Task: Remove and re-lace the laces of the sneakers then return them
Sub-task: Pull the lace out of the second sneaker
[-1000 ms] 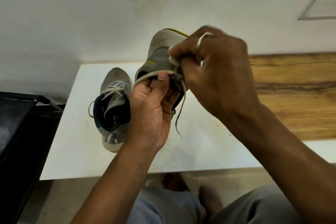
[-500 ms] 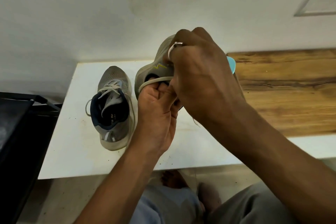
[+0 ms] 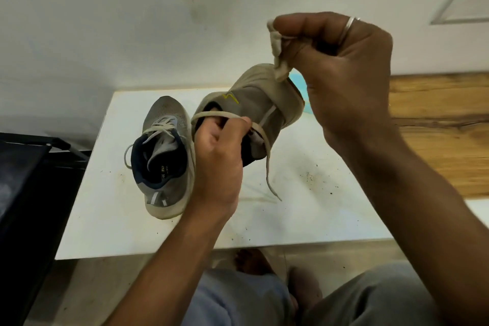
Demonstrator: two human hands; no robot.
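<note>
Sneakers: one grey sneaker (image 3: 246,116) is being held up off the white table (image 3: 304,209), above its middle toward the back edge, while the other sneaker (image 3: 164,156) is sitting on the table near the left edge, its toe pointing at the back edge and its lace appearing threaded and loose. The left hand (image 3: 219,161) is gripping the raised sneaker at the collar, its grip closing around the opening with a loop of lace (image 3: 267,156) pinned under the thumb; one free end is hanging down toward the table. The right hand (image 3: 341,71) is lifting above the sneaker, its grip pinching together on a bunched length of lace and drawing it upward from the upper. Only a few strands are showing on this sneaker, so I am judging that the lace is being pulled out or is only starting back in; which one I cannot tell. Either way the task is looking early: this sneaker is needing its lacing finished, the second sneaker is apparently untouched, and both are waiting to be returned
</note>
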